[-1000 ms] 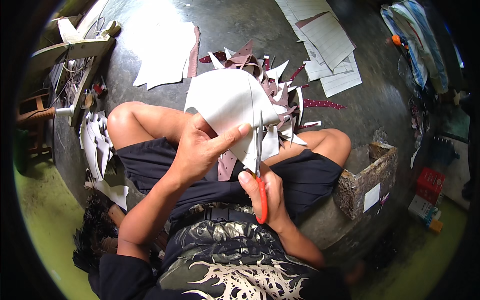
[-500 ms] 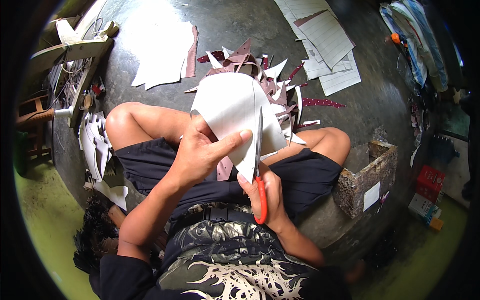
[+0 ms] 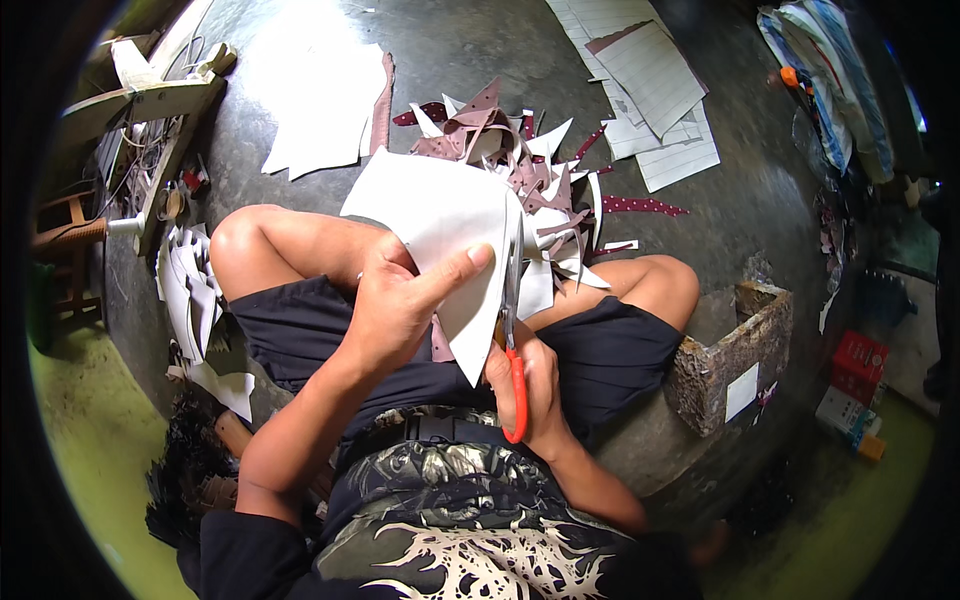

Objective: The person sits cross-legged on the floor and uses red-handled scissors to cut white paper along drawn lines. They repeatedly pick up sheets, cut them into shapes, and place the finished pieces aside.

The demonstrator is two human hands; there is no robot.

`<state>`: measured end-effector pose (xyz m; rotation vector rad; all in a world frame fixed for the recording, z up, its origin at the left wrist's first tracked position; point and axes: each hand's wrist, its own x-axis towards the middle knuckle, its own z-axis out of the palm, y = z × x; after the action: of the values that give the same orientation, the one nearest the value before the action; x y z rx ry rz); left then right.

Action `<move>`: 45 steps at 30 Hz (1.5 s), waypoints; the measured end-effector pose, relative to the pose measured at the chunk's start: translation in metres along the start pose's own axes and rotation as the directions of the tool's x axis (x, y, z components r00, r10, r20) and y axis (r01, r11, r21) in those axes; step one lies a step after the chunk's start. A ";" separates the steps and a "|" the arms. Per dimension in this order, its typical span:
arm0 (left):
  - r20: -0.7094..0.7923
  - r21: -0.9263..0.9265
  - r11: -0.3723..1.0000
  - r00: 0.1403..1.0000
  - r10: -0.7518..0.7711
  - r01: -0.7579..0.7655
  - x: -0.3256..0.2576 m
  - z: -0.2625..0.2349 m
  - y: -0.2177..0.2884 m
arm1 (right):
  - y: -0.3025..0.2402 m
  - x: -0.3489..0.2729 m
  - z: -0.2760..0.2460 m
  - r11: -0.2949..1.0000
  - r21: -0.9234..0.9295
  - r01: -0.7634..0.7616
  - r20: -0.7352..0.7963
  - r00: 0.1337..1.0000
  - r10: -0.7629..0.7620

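Observation:
My left hand [image 3: 400,300] grips a white sheet [image 3: 440,210] with its thumb on top and the fingers beneath. The sheet has a pinkish underside in places and tapers to a point above my lap. In my right hand [image 3: 538,385] is a pair of scissors [image 3: 516,385] with red handles, blades pointing away from me. The blades run along the sheet's right edge and look nearly closed. Just right of them, a pale offcut [image 3: 536,290] lies near my right leg. Beyond the sheet spreads a heap of white, pink and dotted maroon scraps [image 3: 550,190].
White cut sheets [image 3: 325,125] lie on the floor at the far left, lined ones [image 3: 655,85] at the far right. A rough open box [image 3: 715,375] stands by my right knee. Curled white pieces [image 3: 190,290] and a wooden frame [image 3: 150,110] are at my left.
A strip on the sheet's right side has come away and dropped toward the scraps. The sheet has turned and flattened in my left hand; the scissors shifted slightly left and down.

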<state>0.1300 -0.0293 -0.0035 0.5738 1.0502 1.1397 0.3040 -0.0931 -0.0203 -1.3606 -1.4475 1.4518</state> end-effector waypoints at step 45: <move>0.334 0.456 0.890 0.923 -0.192 0.020 0.021 -0.043 0.055 | -0.015 -0.017 -0.012 0.981 -0.068 -0.183 0.053 0.981 0.187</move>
<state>0.0673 0.0038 0.0153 1.0407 0.9964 0.6478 0.3166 -0.1033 -0.0001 -1.5375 -1.4458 1.5875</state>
